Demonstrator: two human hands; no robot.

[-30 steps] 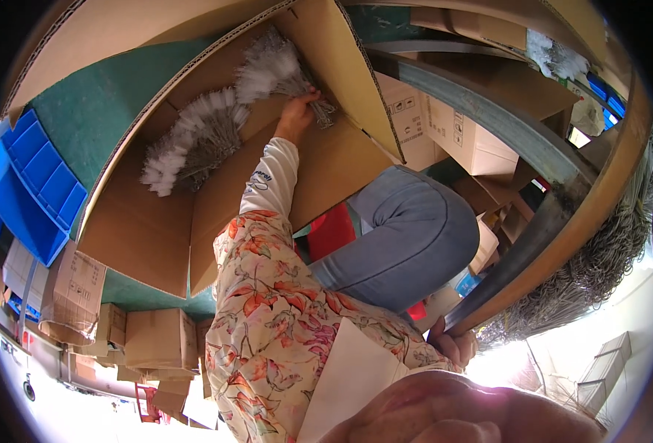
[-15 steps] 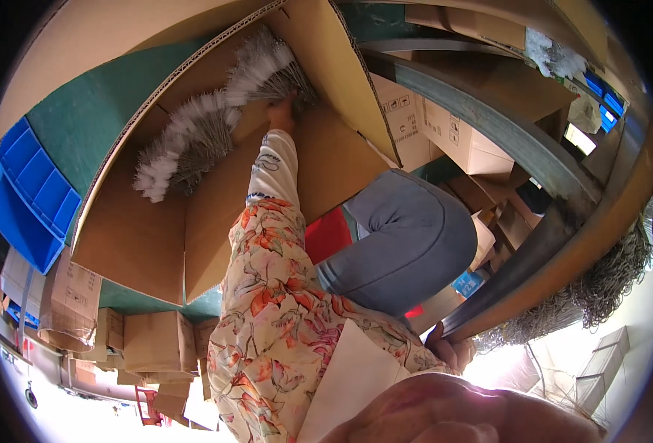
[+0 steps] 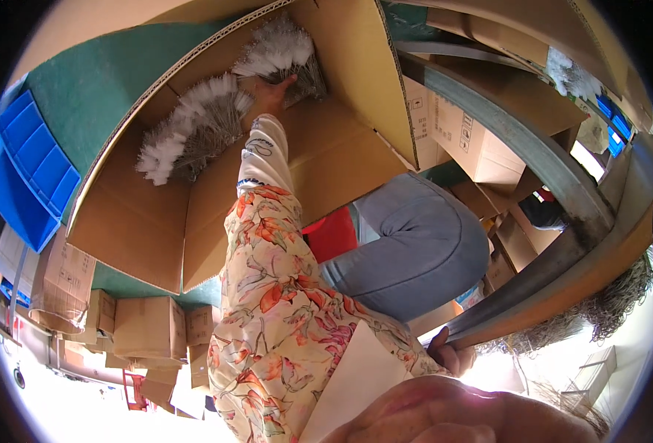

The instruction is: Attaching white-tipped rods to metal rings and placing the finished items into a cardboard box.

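Observation:
My left hand (image 3: 269, 94) reaches deep into a large open cardboard box (image 3: 131, 229). It grips the side of a bundle of thin wire brushes (image 3: 286, 53) with white bristle tips, near the box's far corner. My thumb lies across the wires, while the other fingers are mostly hidden. A second bundle of similar brushes (image 3: 194, 125) leans inside the box, to the left of this hand. Over at the right, my right hand (image 3: 452, 357) curls around the edge of a metal-framed bench (image 3: 533, 306); part of that hand is hidden.
Blue plastic bins (image 3: 35, 170) stand left of the box. Cardboard cartons (image 3: 149, 328) are stacked at the lower left, others (image 3: 474, 144) at the right beneath a steel bar (image 3: 511, 122). Bent wires (image 3: 614, 295) hang past the bench. My jeans-clad leg (image 3: 415, 244) is beside the box.
My left hand has shifted slightly up and left in the view, and the far brush bundle stands more upright and spread. My right hand stays on the bench edge.

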